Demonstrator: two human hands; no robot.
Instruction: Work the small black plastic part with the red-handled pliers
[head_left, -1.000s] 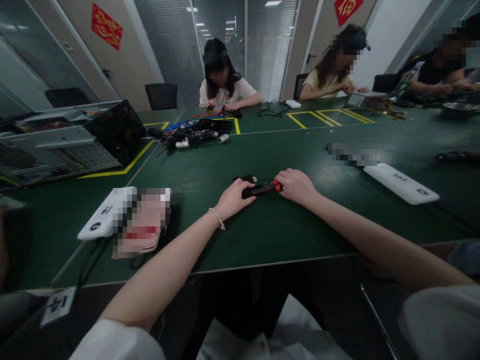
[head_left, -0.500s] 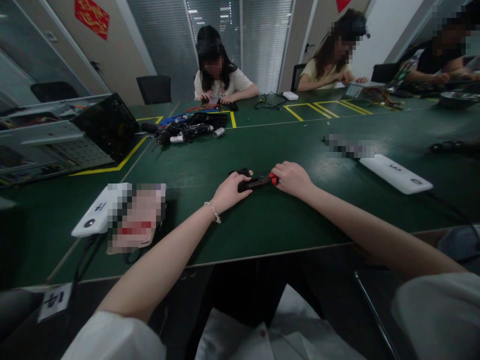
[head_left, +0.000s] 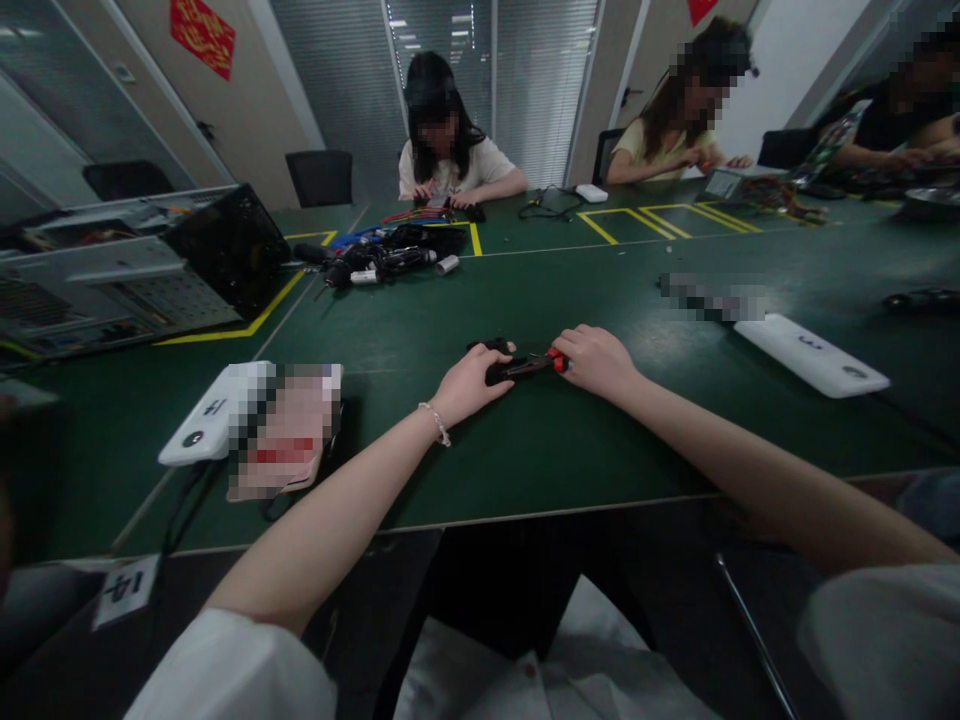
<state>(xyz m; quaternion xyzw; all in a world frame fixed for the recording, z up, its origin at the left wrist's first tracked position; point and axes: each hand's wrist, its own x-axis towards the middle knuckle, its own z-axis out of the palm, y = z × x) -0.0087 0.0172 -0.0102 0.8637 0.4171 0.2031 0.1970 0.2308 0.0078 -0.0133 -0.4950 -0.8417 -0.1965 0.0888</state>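
Note:
Over the green table, my left hand (head_left: 471,386) is closed around a black piece (head_left: 498,373) whose kind I cannot make out. Facing it, my right hand (head_left: 598,362) wraps round the red grips of what look like pliers (head_left: 538,364). The dark narrow end of that tool points left and meets the black piece; the exact contact is too small to see. Just behind my left fingers lies a small black object (head_left: 491,345) with a pale end.
A white power bank (head_left: 217,412) and a phone (head_left: 289,430) lie to the left, another power bank (head_left: 814,355) to the right. An open computer case (head_left: 127,285) stands far left, near a cable pile (head_left: 390,255). A person (head_left: 454,165) sits opposite; others sit farther right.
The whole view has shifted slightly, so everything appears a little farther right. Both hands keep the same hold, with no clear movement over the table.

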